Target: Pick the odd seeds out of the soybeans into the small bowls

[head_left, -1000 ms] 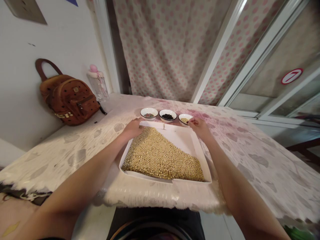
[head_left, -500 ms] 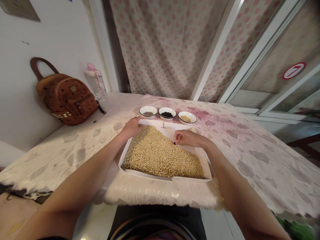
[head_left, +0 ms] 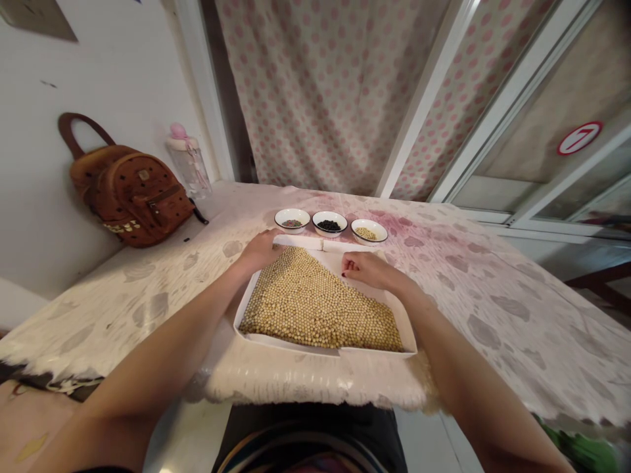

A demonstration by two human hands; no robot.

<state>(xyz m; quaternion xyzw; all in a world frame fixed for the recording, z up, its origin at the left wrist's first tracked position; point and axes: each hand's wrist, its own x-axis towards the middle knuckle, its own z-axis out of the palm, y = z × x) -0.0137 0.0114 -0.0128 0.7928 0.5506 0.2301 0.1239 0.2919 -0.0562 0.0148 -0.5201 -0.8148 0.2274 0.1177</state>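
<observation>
Right grip [head_left: 367, 269] is drawn back over the white tray [head_left: 397, 314], fingers bunched, any pinch unclear; left grip [head_left: 263, 251] is laid flat on its rim; about half is covered by soybeans [head_left: 315, 305].

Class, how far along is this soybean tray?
Done: soybeans fill the lower-left triangle of the white tray. In hand: the right hand rests at their edge, the left hand at the far rim. Left: its upper right is bare; three bowls hold seeds.

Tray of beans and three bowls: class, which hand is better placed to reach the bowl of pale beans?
Probably the right hand: it lies just below that bowl, while the left hand rests at the tray's opposite corner.
</observation>
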